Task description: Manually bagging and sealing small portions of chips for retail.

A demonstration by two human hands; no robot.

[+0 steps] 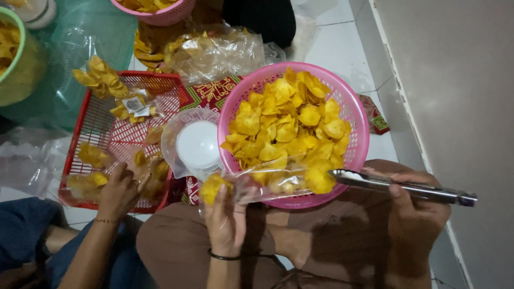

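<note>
My left hand holds a clear plastic bag partly filled with yellow chips, its mouth lying against the rim of a pink basket heaped with yellow chips. My right hand grips metal tongs whose tips pinch a chip at the bag's mouth by the basket's near edge. The basket rests on my lap above my brown trousers.
Another person's hand reaches into a red tray holding filled chip bags. A small white scale stands between tray and basket. Further back lie a large clear bag of chips, a second pink basket and a green bowl. A wall runs along the right.
</note>
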